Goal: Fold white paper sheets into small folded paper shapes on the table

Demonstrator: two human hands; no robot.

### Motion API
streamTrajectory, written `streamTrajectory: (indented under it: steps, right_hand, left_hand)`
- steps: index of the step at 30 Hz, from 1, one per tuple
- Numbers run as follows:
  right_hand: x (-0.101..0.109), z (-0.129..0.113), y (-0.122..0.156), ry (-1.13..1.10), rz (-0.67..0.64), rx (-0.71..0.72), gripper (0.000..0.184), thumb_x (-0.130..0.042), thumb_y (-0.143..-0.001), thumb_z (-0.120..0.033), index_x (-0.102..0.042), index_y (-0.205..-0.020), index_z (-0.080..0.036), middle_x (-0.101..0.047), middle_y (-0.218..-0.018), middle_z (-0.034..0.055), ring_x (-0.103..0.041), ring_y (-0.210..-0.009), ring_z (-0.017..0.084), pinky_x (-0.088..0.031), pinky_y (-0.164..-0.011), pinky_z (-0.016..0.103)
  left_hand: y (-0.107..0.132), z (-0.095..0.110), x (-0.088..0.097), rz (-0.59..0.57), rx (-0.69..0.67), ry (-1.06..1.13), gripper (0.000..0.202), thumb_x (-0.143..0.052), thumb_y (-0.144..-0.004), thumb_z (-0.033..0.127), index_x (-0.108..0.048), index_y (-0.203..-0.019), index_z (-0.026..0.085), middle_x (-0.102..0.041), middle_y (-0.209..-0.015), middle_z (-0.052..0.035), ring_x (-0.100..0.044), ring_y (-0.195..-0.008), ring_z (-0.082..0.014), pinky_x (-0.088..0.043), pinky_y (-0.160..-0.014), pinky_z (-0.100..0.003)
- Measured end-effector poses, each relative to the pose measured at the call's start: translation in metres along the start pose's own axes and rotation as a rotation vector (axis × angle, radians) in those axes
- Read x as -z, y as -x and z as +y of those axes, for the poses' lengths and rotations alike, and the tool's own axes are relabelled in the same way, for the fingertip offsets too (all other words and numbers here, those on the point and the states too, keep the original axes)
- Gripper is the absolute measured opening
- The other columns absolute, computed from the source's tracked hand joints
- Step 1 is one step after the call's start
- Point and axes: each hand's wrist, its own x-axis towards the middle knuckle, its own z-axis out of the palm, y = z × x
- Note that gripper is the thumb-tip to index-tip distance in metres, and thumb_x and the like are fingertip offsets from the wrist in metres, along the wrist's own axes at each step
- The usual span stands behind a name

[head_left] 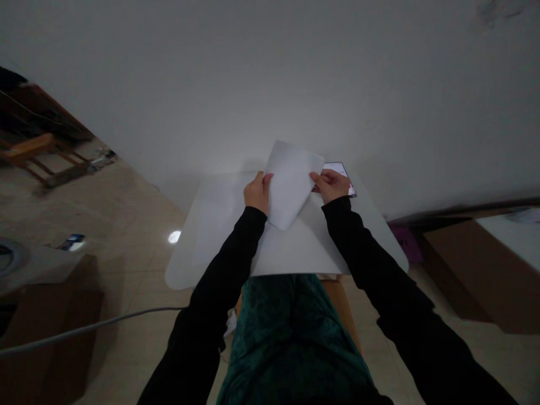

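Observation:
A white sheet of paper point(291, 183), apparently folded, is held up at a tilt over the white table point(304, 253). My left hand point(258, 192) grips its left edge, thumb on the near face. At the upper right corner, my right hand point(331, 183) pinches the paper between thumb and fingers. Just behind my right hand lies a phone point(337, 167) with a lit screen, partly covered by that hand. On the left half of the table another pale sheet point(219, 214) seems to lie flat. The fingers behind the paper are hidden.
A pale wall point(270, 73) rises behind the table. Cardboard boxes stand on the floor at the right point(481, 270) and the left point(54, 332). A grey cable point(105, 322) runs in from the left. A wooden stool point(37, 149) is farther off.

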Motion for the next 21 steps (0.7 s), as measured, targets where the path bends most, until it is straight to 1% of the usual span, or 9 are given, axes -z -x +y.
streamTrajectory:
  steps: [2,4,6,8,10,13,14,17,21]
  right_hand:
    - [0.004,0.0,-0.005,-0.006,0.018,0.006,0.039,-0.082,-0.056,-0.048,-0.066,-0.078,-0.02,-0.071,-0.067,-0.0009,-0.07,-0.065,0.02,-0.064,-0.063,0.044]
    - [0.008,0.0,-0.01,-0.011,0.02,0.011,0.035,-0.082,-0.057,-0.045,-0.066,-0.076,-0.02,-0.069,-0.064,-0.0023,-0.069,-0.064,0.019,-0.065,-0.063,0.043]
    - [0.011,0.0,-0.014,-0.025,0.019,0.012,0.032,-0.081,-0.061,-0.047,-0.065,-0.071,-0.021,-0.064,-0.056,-0.004,-0.067,-0.059,0.018,-0.065,-0.061,0.042]
    - [0.014,0.0,-0.017,-0.044,0.037,0.015,0.033,-0.08,-0.061,-0.049,-0.063,-0.068,-0.021,-0.061,-0.053,-0.0051,-0.066,-0.055,0.017,-0.064,-0.058,0.04]
    - [0.014,-0.002,-0.018,-0.057,0.061,0.03,0.034,-0.083,-0.057,-0.046,-0.064,-0.072,-0.021,-0.065,-0.058,-0.0044,-0.066,-0.056,0.017,-0.064,-0.057,0.04]
    - [0.015,-0.004,-0.016,-0.053,0.057,0.044,0.042,-0.087,-0.049,-0.041,-0.068,-0.081,-0.02,-0.072,-0.07,-0.0013,-0.069,-0.062,0.018,-0.064,-0.061,0.042]
    - [0.015,-0.004,-0.016,-0.052,0.051,0.041,0.043,-0.086,-0.05,-0.043,-0.069,-0.081,-0.02,-0.072,-0.071,-0.0006,-0.069,-0.063,0.019,-0.064,-0.063,0.043]
    - [0.019,-0.002,-0.02,-0.059,0.052,0.026,0.04,-0.082,-0.057,-0.052,-0.069,-0.077,-0.019,-0.069,-0.065,-0.0008,-0.069,-0.065,0.02,-0.064,-0.068,0.046]
    - [0.018,0.004,-0.024,-0.106,0.058,0.013,0.044,-0.076,-0.062,-0.061,-0.067,-0.074,-0.02,-0.063,-0.06,-0.0022,-0.068,-0.062,0.018,-0.064,-0.063,0.042]
  left_hand:
    - [0.0,0.001,0.001,-0.007,-0.007,0.014,0.045,-0.045,-0.09,0.063,-0.055,-0.073,0.023,-0.044,-0.054,0.0007,-0.039,-0.051,-0.0163,-0.027,-0.057,-0.03]
    - [-0.001,0.004,0.002,-0.014,-0.028,0.023,0.047,-0.045,-0.09,0.064,-0.054,-0.071,0.023,-0.043,-0.054,0.0012,-0.038,-0.049,-0.015,-0.029,-0.056,-0.03]
    - [-0.001,0.005,0.003,-0.019,-0.045,0.024,0.049,-0.044,-0.091,0.065,-0.054,-0.07,0.022,-0.044,-0.054,0.0014,-0.039,-0.049,-0.0142,-0.033,-0.056,-0.029]
    - [-0.002,0.006,0.003,-0.029,-0.046,0.023,0.051,-0.042,-0.091,0.066,-0.054,-0.07,0.021,-0.044,-0.053,0.0011,-0.043,-0.05,-0.0143,-0.037,-0.058,-0.029]
    - [-0.003,0.006,0.004,-0.042,-0.034,0.025,0.053,-0.042,-0.09,0.069,-0.054,-0.07,0.021,-0.043,-0.053,0.0009,-0.046,-0.051,-0.0149,-0.04,-0.061,-0.03]
    - [-0.004,0.003,0.005,-0.085,-0.025,0.024,0.054,-0.043,-0.088,0.07,-0.054,-0.068,0.021,-0.043,-0.053,0.001,-0.048,-0.052,-0.0156,-0.041,-0.062,-0.03]
    - [-0.004,0.003,0.005,-0.1,-0.028,0.025,0.053,-0.044,-0.088,0.069,-0.054,-0.068,0.021,-0.044,-0.053,0.0009,-0.048,-0.052,-0.0159,-0.041,-0.063,-0.03]
    - [-0.005,0.001,0.006,-0.115,-0.029,0.049,0.048,-0.048,-0.089,0.065,-0.053,-0.069,0.021,-0.044,-0.054,0.0005,-0.05,-0.057,-0.0174,-0.039,-0.064,-0.03]
    - [-0.005,0.001,0.005,-0.146,0.019,0.037,0.046,-0.05,-0.089,0.063,-0.052,-0.071,0.021,-0.043,-0.055,0.0004,-0.049,-0.059,-0.0183,-0.036,-0.065,-0.03]
